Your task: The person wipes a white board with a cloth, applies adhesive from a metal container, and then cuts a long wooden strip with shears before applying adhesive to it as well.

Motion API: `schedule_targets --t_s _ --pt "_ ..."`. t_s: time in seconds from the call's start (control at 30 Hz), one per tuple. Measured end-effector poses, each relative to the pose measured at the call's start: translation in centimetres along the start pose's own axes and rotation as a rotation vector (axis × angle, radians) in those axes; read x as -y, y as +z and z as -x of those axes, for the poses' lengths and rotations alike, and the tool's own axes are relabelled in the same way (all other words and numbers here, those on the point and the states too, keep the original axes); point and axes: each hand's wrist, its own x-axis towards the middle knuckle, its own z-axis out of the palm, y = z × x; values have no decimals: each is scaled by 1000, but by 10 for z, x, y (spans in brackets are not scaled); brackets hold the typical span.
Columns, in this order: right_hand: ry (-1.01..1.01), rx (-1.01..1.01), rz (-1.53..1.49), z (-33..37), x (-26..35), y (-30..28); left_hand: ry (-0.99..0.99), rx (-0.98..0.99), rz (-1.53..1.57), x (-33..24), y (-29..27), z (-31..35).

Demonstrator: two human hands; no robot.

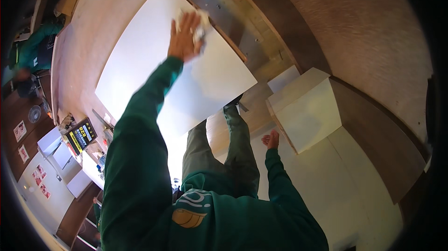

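White Panel on Wooden Work Surface, Cloth under Left Hand

The pale wooden work surface (84,64) extends along the left side of the view. The white panel (140,64) lies flat at upper centre, one corner directed toward the top edge. The left sleeve (135,153) crosses in front of the panel and hides part of its left-hand area. A brown board (378,134) occupies the right side. Against it stands a white box-shaped piece (308,111), near the right arm; this is the closest obstruction on that side. The person's trousered legs (198,148) are below the panel's lower edge.

At far left, beyond the work surface, a co-worker in a green top (32,50) is partly in shadow. A brown carton (66,3) is located above the co-worker. A black-and-yellow container (80,135) is positioned at lower left, among small items too cluttered to identify.

The left hand (183,41) is spread over a whitish cloth (200,29) near the panel's upper right edge; whether the fingers grip the cloth cannot be determined. The right hand (271,139) is empty, fingers loosely bent, just beside the box-shaped piece.
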Motion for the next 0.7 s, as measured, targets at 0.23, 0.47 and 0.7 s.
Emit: schedule_targets --t_s 0.23,0.47,0.7 --pt "-83 16 37 5 14 11 -218 -160 -87 103 -16 -33" --pt "-35 -76 -28 1 -3 -6 -82 -204 -63 -18 18 3" --pt "-87 33 196 25 -21 28 141 230 175 -181 -17 93"
